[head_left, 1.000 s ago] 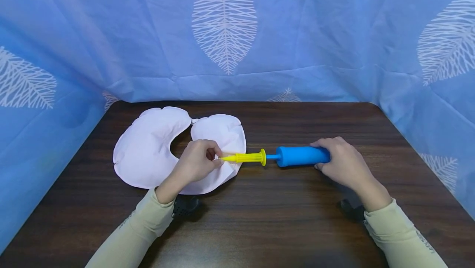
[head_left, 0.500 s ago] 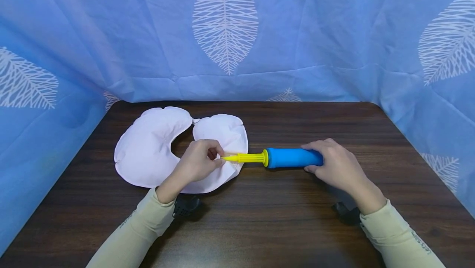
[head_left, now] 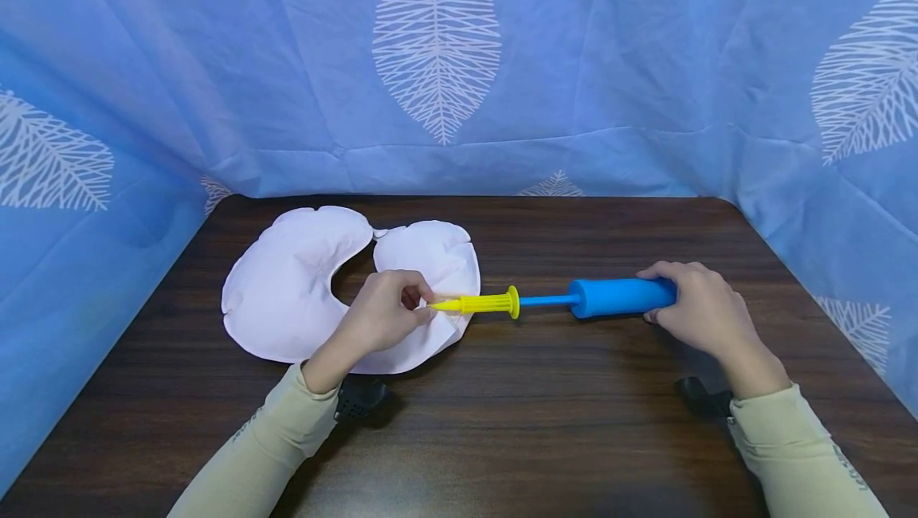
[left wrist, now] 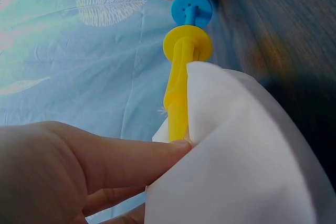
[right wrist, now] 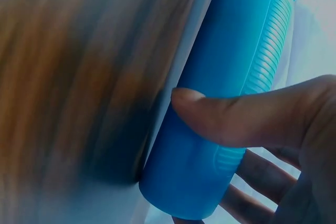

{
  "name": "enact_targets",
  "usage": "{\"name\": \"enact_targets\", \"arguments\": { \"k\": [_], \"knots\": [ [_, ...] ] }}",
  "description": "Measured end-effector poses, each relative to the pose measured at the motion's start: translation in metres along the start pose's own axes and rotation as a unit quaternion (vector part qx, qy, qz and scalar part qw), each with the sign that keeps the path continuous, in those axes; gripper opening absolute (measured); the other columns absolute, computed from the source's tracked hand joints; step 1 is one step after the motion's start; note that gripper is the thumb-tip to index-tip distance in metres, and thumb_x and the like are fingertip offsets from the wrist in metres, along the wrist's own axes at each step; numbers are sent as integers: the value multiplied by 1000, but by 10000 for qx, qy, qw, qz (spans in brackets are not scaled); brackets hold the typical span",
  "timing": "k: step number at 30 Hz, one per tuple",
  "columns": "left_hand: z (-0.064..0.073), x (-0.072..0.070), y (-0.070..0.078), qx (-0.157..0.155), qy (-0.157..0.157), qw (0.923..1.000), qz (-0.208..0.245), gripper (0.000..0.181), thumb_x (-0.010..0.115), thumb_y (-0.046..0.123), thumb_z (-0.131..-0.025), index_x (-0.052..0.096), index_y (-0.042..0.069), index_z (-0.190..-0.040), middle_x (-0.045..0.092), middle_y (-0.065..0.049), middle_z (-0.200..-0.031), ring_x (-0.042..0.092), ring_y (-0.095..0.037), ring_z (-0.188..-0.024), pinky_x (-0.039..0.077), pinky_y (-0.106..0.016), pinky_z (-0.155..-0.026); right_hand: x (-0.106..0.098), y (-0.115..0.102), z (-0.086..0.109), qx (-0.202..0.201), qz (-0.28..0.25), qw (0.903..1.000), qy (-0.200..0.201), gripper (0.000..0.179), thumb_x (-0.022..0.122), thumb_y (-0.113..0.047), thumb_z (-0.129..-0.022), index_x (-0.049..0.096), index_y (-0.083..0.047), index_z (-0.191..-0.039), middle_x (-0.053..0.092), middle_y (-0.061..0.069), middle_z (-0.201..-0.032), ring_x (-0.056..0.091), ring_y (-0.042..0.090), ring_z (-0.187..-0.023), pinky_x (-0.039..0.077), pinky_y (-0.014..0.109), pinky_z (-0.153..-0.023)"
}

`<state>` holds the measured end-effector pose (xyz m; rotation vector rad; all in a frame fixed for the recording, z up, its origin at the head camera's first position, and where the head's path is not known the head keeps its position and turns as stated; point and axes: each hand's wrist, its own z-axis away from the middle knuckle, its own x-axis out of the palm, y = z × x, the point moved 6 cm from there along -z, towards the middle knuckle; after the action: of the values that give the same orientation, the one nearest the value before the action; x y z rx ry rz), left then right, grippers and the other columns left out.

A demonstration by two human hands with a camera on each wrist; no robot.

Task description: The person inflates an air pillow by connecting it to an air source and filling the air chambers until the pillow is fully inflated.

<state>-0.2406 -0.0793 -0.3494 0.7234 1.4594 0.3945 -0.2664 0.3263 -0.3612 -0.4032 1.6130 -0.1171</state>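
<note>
A white inflatable neck pillow (head_left: 276, 287) lies puffed on the table, its opening towards the back. My left hand (head_left: 383, 309) pinches at the pillow's valve, where the tip of the yellow nozzle (head_left: 488, 304) goes in; the fingers and white fabric mostly hide the valve. Out to the right stretches a blue hand pump (head_left: 617, 298), its thin blue rod (head_left: 547, 301) showing between barrel and yellow flange. My right hand (head_left: 706, 315) grips the barrel's far end. Its thumb (right wrist: 226, 121) lies across the blue barrel in the right wrist view.
The dark wooden table (head_left: 516, 438) carries the pillow and pump. Blue cloth (head_left: 301, 80) with white leaf prints hangs behind it and along both sides. A black wrist device (head_left: 362, 397) sits below the left wrist.
My right hand first pushed the blue barrel left against the yellow flange, then drew it back right, baring a longer stretch of rod. My left hand has stayed at the valve.
</note>
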Motion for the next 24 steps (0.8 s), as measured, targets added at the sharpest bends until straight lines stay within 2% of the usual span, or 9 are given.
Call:
{"name": "enact_targets", "arguments": {
  "k": [6, 13, 19, 24],
  "knots": [
    [0, 1, 1, 20, 6, 10000, -36, 7, 80, 3, -90, 79, 8, -94, 71, -5, -83, 60, -18, -77, 48, -31, -74, -2, 16, -1, 228, 68, 9996, 123, 52, 80, -9, -88, 68, -8, -139, 56, 40, -141, 52, 60, -125, 47, 81, -85],
    [0, 2, -1, -26, 16, 9999, -157, 6, 81, 3, -90, 78, 8, -92, 70, -4, -81, 58, -18, -76, 47, -31, -73, 1, 9, -2, 79, -102, 9999, 52, 52, 73, -2, -88, 66, -1, -139, 55, 40, -142, 49, 62, -129, 43, 81, -95],
    [0, 0, -2, -29, 89, 9998, -156, 6, 81, 3, -89, 79, 8, -92, 71, -4, -81, 59, -18, -75, 48, -31, -74, 7, -18, 0, -272, -262, 9993, -27, 53, 77, -1, -87, 68, 1, -139, 60, 35, -142, 51, 58, -132, 43, 79, -102],
    [0, -2, 1, -33, 151, 9998, -153, 7, 81, 3, -89, 79, 9, -93, 72, -5, -83, 59, -19, -76, 49, -32, -75, 15, -56, 3, -879, -155, 9960, -27, 56, 83, -6, -89, 67, -2, -143, 66, 27, -141, 56, 51, -132, 47, 73, -104]
  ]
}}
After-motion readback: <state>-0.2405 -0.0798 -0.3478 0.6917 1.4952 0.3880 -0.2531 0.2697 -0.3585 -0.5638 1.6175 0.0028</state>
